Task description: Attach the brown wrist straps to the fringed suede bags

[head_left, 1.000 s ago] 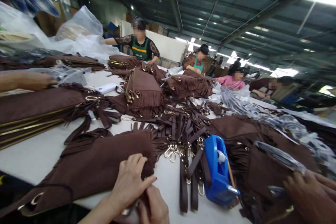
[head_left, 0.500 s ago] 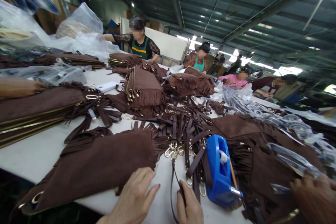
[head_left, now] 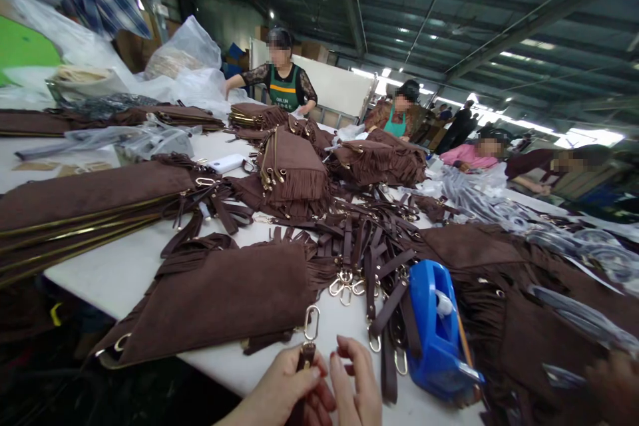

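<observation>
My left hand pinches a short dark brown strap near its end. A gold snap hook stands up from the strap, over the table edge side of a brown fringed bag. Close beside it on the right is my right hand, its fingers curved and apart, with nothing visible in them. The lower part of the strap is hidden behind my left fingers. Beyond my hands lies a heap of similar straps with gold hooks.
A blue tape dispenser stands right of my hands. Stacked brown bags lie left, more fringed bags ahead. Another person's hand is at the right edge, near plastic-wrapped pieces. Co-workers stand or sit across the white table.
The strap has passed from my right hand to my left, its hook now raised toward the bag. My right hand has loosened. The view has shifted, and the other person's hand at left is gone.
</observation>
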The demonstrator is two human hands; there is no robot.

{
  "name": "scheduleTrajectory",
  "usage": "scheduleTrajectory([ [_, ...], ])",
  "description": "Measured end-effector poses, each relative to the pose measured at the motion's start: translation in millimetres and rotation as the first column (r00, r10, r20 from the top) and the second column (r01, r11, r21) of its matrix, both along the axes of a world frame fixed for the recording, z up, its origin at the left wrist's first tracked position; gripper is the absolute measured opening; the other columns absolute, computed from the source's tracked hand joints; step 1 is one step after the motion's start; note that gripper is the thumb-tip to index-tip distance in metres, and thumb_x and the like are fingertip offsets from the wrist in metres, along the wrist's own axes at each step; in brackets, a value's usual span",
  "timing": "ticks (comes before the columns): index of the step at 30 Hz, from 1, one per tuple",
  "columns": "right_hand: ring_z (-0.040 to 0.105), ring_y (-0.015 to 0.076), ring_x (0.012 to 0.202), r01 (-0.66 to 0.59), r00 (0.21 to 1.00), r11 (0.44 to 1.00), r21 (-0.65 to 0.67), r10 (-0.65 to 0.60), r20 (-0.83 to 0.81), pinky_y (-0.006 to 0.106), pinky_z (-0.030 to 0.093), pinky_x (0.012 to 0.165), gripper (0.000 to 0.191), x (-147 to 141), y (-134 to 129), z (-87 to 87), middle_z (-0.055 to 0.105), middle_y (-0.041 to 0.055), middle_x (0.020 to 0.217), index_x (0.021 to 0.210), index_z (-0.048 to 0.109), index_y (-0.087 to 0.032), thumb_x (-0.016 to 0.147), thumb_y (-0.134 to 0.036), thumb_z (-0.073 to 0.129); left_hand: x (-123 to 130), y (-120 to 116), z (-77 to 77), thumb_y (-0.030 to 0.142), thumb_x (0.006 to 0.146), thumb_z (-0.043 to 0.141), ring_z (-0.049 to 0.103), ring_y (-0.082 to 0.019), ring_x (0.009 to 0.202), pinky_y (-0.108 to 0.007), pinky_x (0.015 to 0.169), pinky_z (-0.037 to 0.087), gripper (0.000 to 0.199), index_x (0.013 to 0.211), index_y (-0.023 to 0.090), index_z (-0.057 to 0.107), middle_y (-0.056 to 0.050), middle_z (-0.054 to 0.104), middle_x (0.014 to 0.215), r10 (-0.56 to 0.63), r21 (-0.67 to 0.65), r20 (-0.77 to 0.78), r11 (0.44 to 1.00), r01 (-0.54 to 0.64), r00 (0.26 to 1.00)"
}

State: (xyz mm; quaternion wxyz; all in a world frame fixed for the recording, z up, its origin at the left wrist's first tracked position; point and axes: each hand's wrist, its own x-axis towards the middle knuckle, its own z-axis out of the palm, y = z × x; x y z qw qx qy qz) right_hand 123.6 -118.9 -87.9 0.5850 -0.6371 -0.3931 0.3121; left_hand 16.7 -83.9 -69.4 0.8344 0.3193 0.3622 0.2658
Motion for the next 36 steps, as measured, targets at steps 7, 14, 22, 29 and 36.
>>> scheduleTrajectory([
  [7, 0.044, 0.0067, 0.051, -0.371, 0.844, 0.918, -0.140, 0.270, -0.464, 0.018, 0.032, 0.049, 0.042, -15.2, 16.0, 20.4, 0.059, 0.0000, 0.065, 0.083, 0.063, -0.014, 0.067, -0.054, 0.065, -11.0, -5.4, 3.3, 0.034, 0.068, 0.056, 0.041, -0.010, 0.060, -0.020, 0.054, 0.031, 0.022, 0.074, 0.013, 0.055, 0.003, 0.047, 0.065, -0.205, 0.337, -0.187, 0.905, 0.259, 0.961],
  [14, 0.043, 0.0097, 0.050, -0.424, 0.885, 0.899, -0.108, 0.386, -0.260, 0.022, 0.035, 0.054, 0.047, -12.8, 11.8, 21.4, 0.047, -0.0039, 0.049, 0.091, 0.066, -0.015, 0.074, -0.058, 0.055, -50.9, 28.2, 39.2, 0.046, 0.076, 0.040, 0.046, -0.012, 0.057, -0.022, 0.054, 0.035, 0.033, 0.069, 0.016, 0.050, 0.002, 0.050, 0.059, 0.063, 0.510, -0.562, 0.812, 0.286, 0.825],
  [22, 0.060, 0.0168, 0.061, -0.333, 0.847, 0.931, -0.153, 0.366, 0.386, 0.025, 0.047, 0.059, 0.049, -24.1, -8.1, -20.4, 0.065, 0.0040, 0.071, 0.112, 0.057, -0.018, 0.087, -0.053, 0.035, -39.4, 27.6, 20.5, 0.045, 0.071, 0.034, 0.041, -0.011, 0.046, -0.023, 0.047, 0.029, 0.033, 0.051, 0.019, 0.040, 0.004, 0.040, 0.044, 0.036, 0.437, -0.671, 0.826, 0.355, 0.741],
  [29, 0.066, 0.0202, 0.067, -0.186, 0.607, 0.982, -0.023, 0.133, 0.783, 0.027, 0.052, 0.058, 0.045, -30.8, -18.9, -57.2, 0.068, 0.0149, 0.085, 0.105, 0.058, -0.012, 0.093, -0.031, 0.019, -30.9, 14.5, -3.6, 0.038, 0.072, 0.035, 0.042, -0.013, 0.051, -0.024, 0.048, 0.028, 0.028, 0.051, 0.020, 0.040, 0.003, 0.041, 0.046, 0.058, 0.411, -0.685, 0.854, 0.319, 0.726],
  [36, 0.067, 0.0199, 0.073, -0.135, 0.688, 0.989, -0.060, 0.137, 0.713, 0.027, 0.052, 0.064, 0.038, -13.3, -0.2, -44.2, 0.069, 0.0111, 0.089, 0.103, 0.057, -0.014, 0.091, -0.030, 0.024, -19.8, 27.5, 2.1, 0.031, 0.086, 0.029, 0.050, -0.014, 0.054, -0.026, 0.057, 0.038, 0.035, 0.060, 0.018, 0.049, 0.001, 0.050, 0.053, 0.212, 0.530, -0.775, 0.731, 0.430, 0.595],
])
